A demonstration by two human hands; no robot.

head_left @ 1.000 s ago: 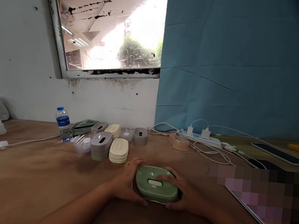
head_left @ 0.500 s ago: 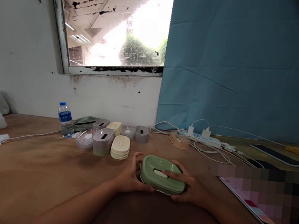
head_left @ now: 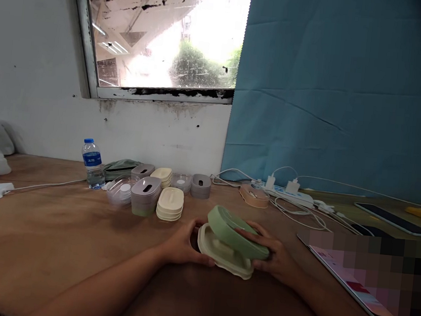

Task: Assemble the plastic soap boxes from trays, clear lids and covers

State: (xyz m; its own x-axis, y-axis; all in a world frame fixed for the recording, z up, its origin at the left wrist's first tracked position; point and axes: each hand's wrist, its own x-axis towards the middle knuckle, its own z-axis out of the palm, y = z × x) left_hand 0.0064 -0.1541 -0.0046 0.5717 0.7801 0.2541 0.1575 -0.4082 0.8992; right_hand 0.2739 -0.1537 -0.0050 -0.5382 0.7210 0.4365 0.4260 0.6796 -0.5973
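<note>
Low over the table, my left hand [head_left: 187, 245] grips the left side of a pale cream-green oval base [head_left: 219, 253], thumb along its front rim. My right hand [head_left: 271, 246] is wrapped round the right end of a green oval lid [head_left: 231, 227]. The lid is tilted, its left end raised above the base. Their right ends remain close together, and the right fingers partly hide them. A shallow recess shows inside the base. Behind my left hand stands a stack of cream oval lids [head_left: 170, 201], with stacked lilac oval containers [head_left: 145, 194] just beside it.
At the back left stands a water bottle [head_left: 93, 164]. Clear plastic containers [head_left: 120, 191] and a grey container [head_left: 201, 186] line the back. A peach container [head_left: 253, 195] lies near white cables and a power strip [head_left: 292, 195]. A tablet [head_left: 351, 283] lies at right.
The green lid has lifted at its left end and come apart from the pale base, moving slightly right with my right hand. My left hand still grips the base. The view has shifted slightly.
</note>
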